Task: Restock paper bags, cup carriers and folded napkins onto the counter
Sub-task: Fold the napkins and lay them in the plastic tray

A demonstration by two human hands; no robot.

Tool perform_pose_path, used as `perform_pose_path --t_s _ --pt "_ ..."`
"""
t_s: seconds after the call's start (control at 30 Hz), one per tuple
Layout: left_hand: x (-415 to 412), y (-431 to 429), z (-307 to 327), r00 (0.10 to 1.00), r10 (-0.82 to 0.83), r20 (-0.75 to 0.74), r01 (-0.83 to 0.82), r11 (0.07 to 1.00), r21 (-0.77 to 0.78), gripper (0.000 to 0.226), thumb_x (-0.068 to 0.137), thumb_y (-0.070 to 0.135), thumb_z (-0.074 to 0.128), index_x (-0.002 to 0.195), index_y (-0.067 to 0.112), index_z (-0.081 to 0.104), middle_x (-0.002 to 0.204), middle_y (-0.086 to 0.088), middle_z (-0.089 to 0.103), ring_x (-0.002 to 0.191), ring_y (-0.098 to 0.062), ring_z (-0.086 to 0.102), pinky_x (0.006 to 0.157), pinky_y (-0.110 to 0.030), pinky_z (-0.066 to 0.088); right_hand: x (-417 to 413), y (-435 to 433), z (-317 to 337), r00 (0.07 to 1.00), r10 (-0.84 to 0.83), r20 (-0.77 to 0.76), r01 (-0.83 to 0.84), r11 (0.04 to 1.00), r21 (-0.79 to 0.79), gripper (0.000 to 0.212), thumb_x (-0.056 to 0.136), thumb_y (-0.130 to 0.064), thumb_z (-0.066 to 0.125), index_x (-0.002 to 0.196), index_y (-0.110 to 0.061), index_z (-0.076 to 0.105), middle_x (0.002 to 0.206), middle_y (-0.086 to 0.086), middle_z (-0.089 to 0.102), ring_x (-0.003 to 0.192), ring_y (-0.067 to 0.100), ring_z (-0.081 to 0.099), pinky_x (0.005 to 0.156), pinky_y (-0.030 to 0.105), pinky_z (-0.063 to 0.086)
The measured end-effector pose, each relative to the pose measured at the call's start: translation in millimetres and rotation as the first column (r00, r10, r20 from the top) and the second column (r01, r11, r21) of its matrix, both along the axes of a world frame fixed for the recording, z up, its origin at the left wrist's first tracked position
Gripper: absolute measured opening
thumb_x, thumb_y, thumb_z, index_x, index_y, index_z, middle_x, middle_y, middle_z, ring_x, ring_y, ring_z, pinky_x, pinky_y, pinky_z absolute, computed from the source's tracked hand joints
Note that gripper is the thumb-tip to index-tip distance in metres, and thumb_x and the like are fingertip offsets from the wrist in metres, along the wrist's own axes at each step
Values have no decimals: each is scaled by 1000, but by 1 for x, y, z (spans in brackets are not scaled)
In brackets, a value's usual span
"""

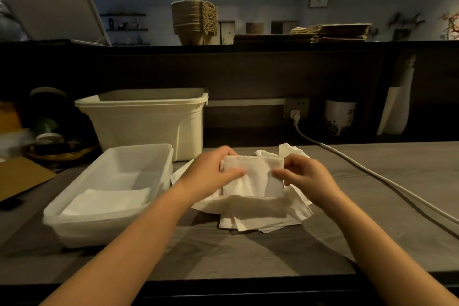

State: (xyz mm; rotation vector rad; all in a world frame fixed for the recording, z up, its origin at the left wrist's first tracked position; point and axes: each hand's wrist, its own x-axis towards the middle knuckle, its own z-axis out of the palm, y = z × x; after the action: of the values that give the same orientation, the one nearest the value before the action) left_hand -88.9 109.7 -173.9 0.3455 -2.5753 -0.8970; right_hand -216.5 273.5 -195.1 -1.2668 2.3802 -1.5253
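A white napkin point(258, 176) is held up over a loose pile of napkins point(263, 216) on the grey worktop. My left hand point(211, 171) pinches its left edge and my right hand point(305, 176) pinches its right edge. To the left stands a shallow translucent tray point(159, 156) with folded napkins point(106, 200) lying flat inside. On the raised counter at the back stand a stack of brown cup carriers point(195, 23) and flat piles of paper bags point(323, 32).
A tall cream plastic bin point(146, 119) stands behind the tray. A white power cable point(372, 171) runs from a wall socket across the right of the worktop. A patterned cup point(339, 117) sits at the back right. A basket and cardboard lie at the far left.
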Motion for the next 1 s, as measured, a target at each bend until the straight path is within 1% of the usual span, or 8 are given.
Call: perform_pose_path --t_s 0.07,0.23,0.4,0.6,0.73,0.83,0.9,1.0 --pt "11 -10 23 998 51 42 -49 998 -40 16 86 35 62 97 29 51 87 10 57 75 -3 56 55 -14 43 10 -12 14 998 35 60 -34 999 -15 14 82 -27 67 75 -19 58 61 -7 57 48 -8 50 49 5 38" --pt "55 -59 61 969 205 139 -194 977 -92 13 86 34 62 90 29 51 84 6 55 73 -6 53 55 -17 39 53 -69 49 991 103 82 -106 994 36 16 85 -36 63 79 -22 57 67 -8 59 54 2 50 48 11 37" --pt "109 -111 64 886 367 284 -324 927 -187 26 85 35 65 105 23 54 88 6 55 77 -8 54 55 -18 42 101 -137 58 981 170 92 -186 960 209 23 85 -36 63 91 -14 64 83 1 68 59 9 52 59 24 46" --pt "146 -134 51 793 398 461 -332 917 -220 40 82 38 67 118 27 52 113 5 50 104 -16 53 74 -24 49 135 -175 54 958 268 105 -285 840 461 19 87 -31 62 90 -12 63 67 -6 61 52 7 46 47 19 36" --pt "147 -129 44 778 385 497 -281 920 -272 41 82 37 68 119 28 52 115 0 52 104 -18 55 75 -25 49 140 -182 53 961 274 26 -233 761 605 39 84 -30 66 115 -7 60 74 -1 65 56 11 50 49 21 43" --pt "145 -125 41 755 385 530 -236 915 -328 45 81 37 69 121 28 51 112 -1 57 88 -14 58 75 -27 50 141 -186 50 960 277 -49 -177 732 658 37 82 -32 68 111 -9 63 94 5 69 72 16 59 68 27 52" --pt "143 -123 40 747 384 543 -215 912 -348 45 82 36 68 123 27 50 115 -1 58 79 -10 55 69 -23 48 141 -186 48 948 289 -134 -120 713 691 36 81 -35 68 108 -12 64 94 2 69 84 17 62 78 31 54" --pt "144 -120 40 727 394 563 -193 903 -384 45 85 38 64 126 29 48 122 0 55 89 -12 55 73 -23 48 144 -185 46 910 323 -259 -31 676 736 35 80 -39 66 107 -16 63 95 -2 68 91 17 62 78 31 52"
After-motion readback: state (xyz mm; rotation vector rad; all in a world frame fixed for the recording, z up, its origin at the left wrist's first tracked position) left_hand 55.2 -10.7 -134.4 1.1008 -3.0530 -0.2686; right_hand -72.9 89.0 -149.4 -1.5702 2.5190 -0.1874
